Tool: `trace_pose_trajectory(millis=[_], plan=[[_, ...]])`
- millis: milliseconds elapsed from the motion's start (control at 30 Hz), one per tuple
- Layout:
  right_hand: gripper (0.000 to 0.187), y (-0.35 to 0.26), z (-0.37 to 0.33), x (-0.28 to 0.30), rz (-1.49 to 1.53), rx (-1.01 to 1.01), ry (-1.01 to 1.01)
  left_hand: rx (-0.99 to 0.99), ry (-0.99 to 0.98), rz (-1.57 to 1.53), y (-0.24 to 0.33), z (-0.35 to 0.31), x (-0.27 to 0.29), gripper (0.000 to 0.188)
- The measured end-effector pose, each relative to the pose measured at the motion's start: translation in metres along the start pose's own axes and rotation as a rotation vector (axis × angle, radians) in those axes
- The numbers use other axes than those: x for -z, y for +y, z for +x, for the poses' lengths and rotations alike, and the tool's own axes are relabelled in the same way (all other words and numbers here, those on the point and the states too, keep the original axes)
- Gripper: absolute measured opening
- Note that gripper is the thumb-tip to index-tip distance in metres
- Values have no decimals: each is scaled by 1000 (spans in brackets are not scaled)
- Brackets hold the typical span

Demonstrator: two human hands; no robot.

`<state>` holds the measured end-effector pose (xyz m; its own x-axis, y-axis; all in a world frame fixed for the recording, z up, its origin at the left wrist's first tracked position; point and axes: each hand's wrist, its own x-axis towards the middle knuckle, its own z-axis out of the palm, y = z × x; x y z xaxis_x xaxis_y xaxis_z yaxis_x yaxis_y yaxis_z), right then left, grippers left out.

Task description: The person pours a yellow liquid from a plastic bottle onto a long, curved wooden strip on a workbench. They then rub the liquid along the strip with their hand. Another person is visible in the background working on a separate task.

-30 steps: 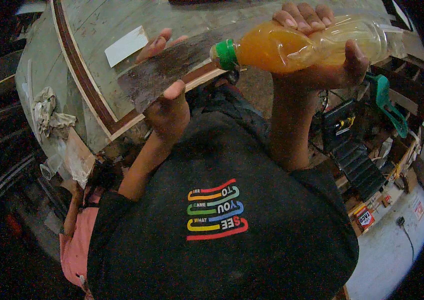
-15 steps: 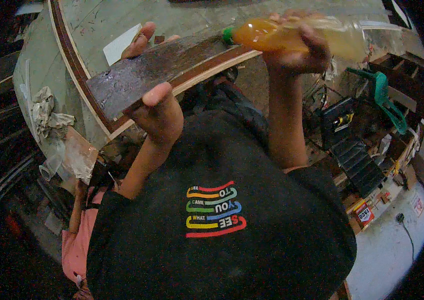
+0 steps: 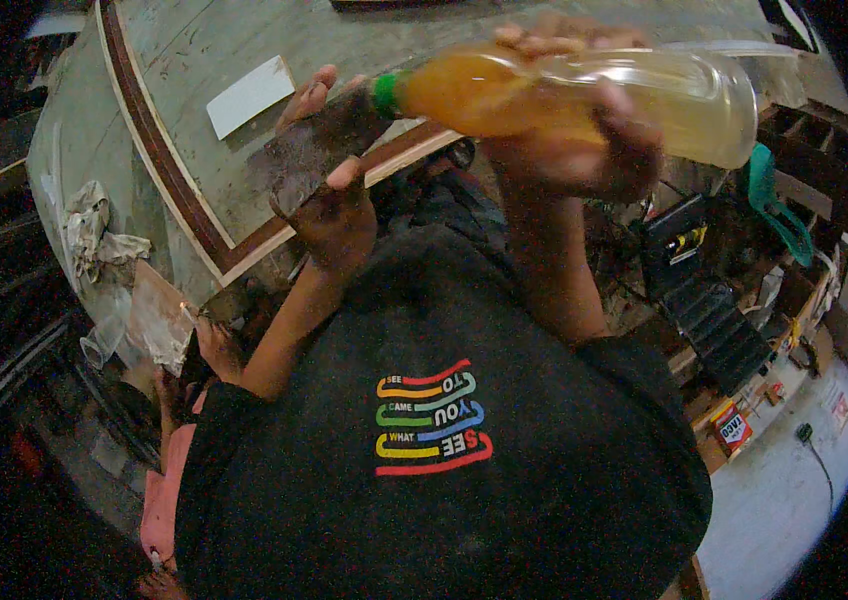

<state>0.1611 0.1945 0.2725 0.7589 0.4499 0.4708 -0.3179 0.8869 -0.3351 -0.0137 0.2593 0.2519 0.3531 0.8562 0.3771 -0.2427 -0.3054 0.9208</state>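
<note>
My left hand (image 3: 341, 222) grips a dark brown, wet-looking board (image 3: 294, 160) by its edges, thumb on the near side and fingertips on the far side. The board looks foreshortened and tilted. My right hand (image 3: 584, 140) is wrapped around a clear plastic bottle (image 3: 699, 105) partly filled with amber liquid. It lies nearly level, its green cap (image 3: 385, 95) pointing left against or just in front of the board's right end. Motion blurs the right fingers. Whether liquid is coming out of the cap I cannot tell.
Below the hands is a greenish table with a wood-edged brown strip (image 3: 169, 165) and a white rectangular piece (image 3: 252, 97). A crumpled cloth (image 3: 94, 235) lies left. Another person's hand (image 3: 216, 345) is near a smeared panel (image 3: 159, 310). An open black case (image 3: 699, 270) stands right.
The bottle has moved left and tilted, its cap travelling along the board. The board has swung and now looks shorter. At lower left, the other person's hand has come into view.
</note>
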Motion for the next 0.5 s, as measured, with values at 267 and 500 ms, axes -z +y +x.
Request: trace_pose_trajectory(millis=[267,500], plan=[[24,47,-6,68,-945,600,-213,86,134,-28,-5,-5,18,55],[29,32,-15,-2,-182,19,36,196,78,-451,-1,-3,5,46]])
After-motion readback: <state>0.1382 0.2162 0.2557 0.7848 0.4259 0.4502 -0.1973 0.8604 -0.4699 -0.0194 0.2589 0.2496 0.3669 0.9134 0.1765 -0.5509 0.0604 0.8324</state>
